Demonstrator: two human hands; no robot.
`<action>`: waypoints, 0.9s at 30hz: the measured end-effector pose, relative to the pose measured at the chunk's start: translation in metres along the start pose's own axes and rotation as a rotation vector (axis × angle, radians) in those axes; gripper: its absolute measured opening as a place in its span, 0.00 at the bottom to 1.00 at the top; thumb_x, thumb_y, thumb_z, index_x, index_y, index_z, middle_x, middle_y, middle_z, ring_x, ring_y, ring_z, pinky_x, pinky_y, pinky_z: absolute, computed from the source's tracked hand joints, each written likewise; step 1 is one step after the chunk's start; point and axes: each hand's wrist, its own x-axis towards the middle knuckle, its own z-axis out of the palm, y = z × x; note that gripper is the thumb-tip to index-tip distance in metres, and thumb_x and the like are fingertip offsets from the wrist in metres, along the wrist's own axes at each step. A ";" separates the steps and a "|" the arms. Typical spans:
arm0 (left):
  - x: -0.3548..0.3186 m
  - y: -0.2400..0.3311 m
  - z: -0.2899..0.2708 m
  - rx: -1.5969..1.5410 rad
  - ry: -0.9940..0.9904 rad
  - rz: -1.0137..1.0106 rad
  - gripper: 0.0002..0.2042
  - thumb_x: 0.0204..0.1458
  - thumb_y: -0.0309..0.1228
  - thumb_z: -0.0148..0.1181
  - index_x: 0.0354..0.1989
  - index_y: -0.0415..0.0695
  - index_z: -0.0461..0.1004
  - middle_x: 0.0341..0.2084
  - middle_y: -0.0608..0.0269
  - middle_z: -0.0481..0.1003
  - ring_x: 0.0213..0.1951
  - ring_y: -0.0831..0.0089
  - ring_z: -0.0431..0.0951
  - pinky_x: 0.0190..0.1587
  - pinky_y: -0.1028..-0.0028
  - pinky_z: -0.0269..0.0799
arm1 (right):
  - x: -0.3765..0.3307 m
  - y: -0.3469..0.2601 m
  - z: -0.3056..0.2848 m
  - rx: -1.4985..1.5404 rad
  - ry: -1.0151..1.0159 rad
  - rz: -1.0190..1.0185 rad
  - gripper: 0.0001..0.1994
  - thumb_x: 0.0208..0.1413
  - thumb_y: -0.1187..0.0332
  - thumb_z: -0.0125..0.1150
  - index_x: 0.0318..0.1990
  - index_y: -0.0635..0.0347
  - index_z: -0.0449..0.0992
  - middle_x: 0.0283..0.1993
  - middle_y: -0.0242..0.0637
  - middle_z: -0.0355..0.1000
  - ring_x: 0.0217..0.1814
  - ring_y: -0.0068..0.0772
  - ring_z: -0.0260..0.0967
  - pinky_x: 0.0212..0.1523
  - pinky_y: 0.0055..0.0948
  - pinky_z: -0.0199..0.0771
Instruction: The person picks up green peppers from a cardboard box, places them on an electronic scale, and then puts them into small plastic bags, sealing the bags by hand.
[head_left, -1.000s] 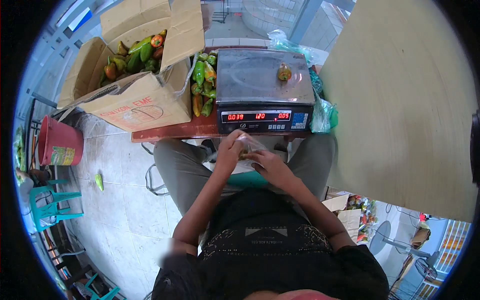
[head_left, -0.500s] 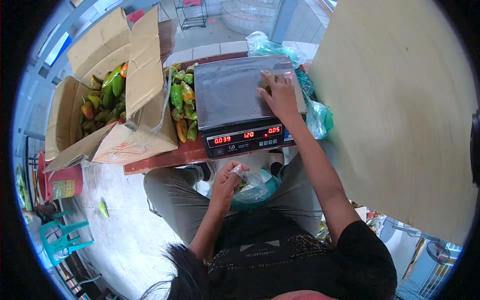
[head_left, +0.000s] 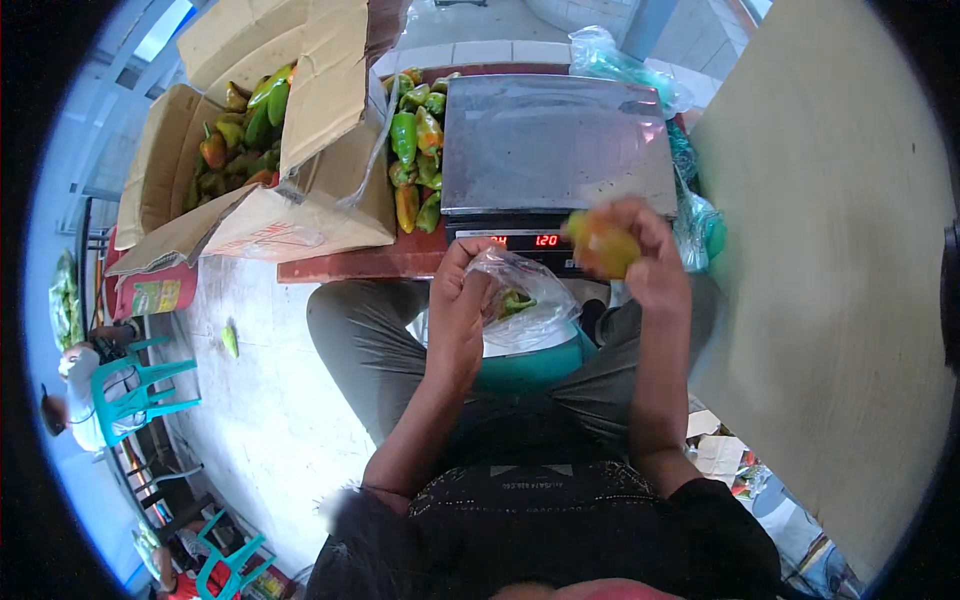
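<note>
My left hand is closed on the edge of a clear plastic bag, holding it over my lap. Inside the bag a greenish pepper shows through the film. Just above and to the right, my right hand grips a yellow-orange pepper, a little blurred by motion. Behind both hands stands a digital scale with a bare metal plate and red lit digits, which the hands and pepper partly cover.
Several green and orange peppers lie left of the scale on a reddish table. An opened cardboard box of peppers stands beyond them. Plastic bags bunch behind the scale; a wooden panel rises at right. A teal container sits between my knees.
My right hand has lifted a pepper off the scale plate and brought it back toward the bag. My left hand has raised the bag, and the whole view has shifted.
</note>
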 end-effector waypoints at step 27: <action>-0.037 -0.018 0.025 0.915 -0.219 0.438 0.10 0.41 0.20 0.52 0.35 0.41 0.68 0.27 0.53 0.71 0.30 0.58 0.74 0.30 0.71 0.69 | -0.068 0.032 0.073 -0.170 0.365 0.412 0.21 0.48 0.69 0.57 0.49 0.67 0.62 0.46 0.40 0.65 0.49 0.30 0.63 0.51 0.28 0.61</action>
